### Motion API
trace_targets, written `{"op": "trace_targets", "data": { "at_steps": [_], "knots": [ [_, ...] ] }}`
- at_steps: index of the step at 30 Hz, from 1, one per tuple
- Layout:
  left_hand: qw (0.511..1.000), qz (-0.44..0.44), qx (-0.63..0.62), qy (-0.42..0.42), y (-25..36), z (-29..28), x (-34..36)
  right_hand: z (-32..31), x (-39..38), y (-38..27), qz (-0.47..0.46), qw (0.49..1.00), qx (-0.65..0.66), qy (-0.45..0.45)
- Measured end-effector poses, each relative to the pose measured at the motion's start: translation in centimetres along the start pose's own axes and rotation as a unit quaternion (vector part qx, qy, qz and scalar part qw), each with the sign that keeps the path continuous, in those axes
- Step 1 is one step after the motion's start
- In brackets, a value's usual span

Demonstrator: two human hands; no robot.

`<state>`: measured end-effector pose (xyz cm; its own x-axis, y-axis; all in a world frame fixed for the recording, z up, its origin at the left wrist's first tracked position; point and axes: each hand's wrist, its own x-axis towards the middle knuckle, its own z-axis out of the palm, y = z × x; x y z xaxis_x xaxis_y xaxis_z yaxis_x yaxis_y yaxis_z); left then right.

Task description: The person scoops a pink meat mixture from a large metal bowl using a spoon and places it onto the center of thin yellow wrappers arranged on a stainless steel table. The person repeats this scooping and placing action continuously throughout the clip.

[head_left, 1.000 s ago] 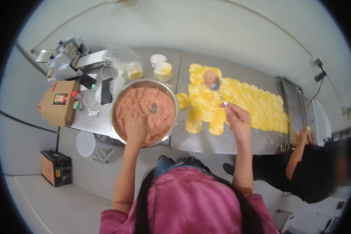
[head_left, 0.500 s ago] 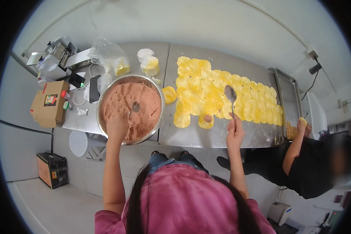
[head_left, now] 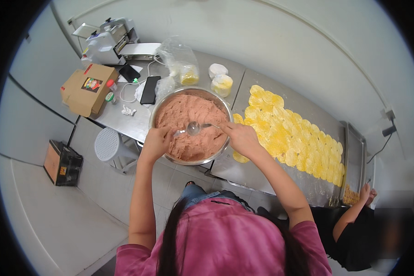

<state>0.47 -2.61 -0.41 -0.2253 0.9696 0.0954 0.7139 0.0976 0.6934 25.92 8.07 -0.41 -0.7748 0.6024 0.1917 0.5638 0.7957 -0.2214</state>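
A wide steel bowl point(head_left: 230, 120) holds a mass of pink ground filling point(head_left: 188, 108). Over the filling, my left hand point(head_left: 158, 141) pinches the handle of a metal spoon point(head_left: 179, 132). From the other side, my right hand point(head_left: 240, 138) grips a second spoon point(head_left: 209, 125). The two spoon heads meet near the bowl's middle, and I cannot tell which lies on top. Just right of the bowl, thin round yellow wrappers point(head_left: 290, 133) overlap in rows on the steel table point(head_left: 230, 172).
Behind the bowl stand stacked wrappers point(head_left: 221, 85) and a plastic bag point(head_left: 181, 62). Left lie a phone point(head_left: 150, 90), a cardboard box point(head_left: 85, 92) and a machine point(head_left: 108, 43). A stool point(head_left: 109, 145) is below. At right, a person in black point(head_left: 354, 239) works beside a metal tray point(head_left: 354, 152).
My right hand has swung left from above the wrappers to the bowl, bringing its spoon against the left one. The view has turned left. A wrapper no longer shows in the other person's hand.
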Motion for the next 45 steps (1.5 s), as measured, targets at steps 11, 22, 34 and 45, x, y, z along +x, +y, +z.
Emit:
{"op": "trace_targets", "data": {
  "at_steps": [11, 22, 34, 45],
  "knots": [
    [0.97, -0.135, -0.06, 0.195, -4.1, 0.5, -1.6, 4.0, 4.0, -6.2, -0.131, 0.987, -0.091, -0.01],
    [0.93, -0.19, -0.146, 0.277, -7.3, 3.5, -2.0, 5.0, 4.6, -11.2, -0.151, 0.976, -0.101, -0.119],
    [0.941, -0.189, -0.147, 0.24, -7.3, 2.8, -2.0, 3.9, 3.9, -10.0, 0.074, 0.964, 0.132, -0.219],
    [0.938, -0.233, -0.225, 0.126, -3.3, 2.5, -1.1, 1.7, 3.1, -8.3, 0.077, 0.992, -0.072, 0.063]
  ]
}}
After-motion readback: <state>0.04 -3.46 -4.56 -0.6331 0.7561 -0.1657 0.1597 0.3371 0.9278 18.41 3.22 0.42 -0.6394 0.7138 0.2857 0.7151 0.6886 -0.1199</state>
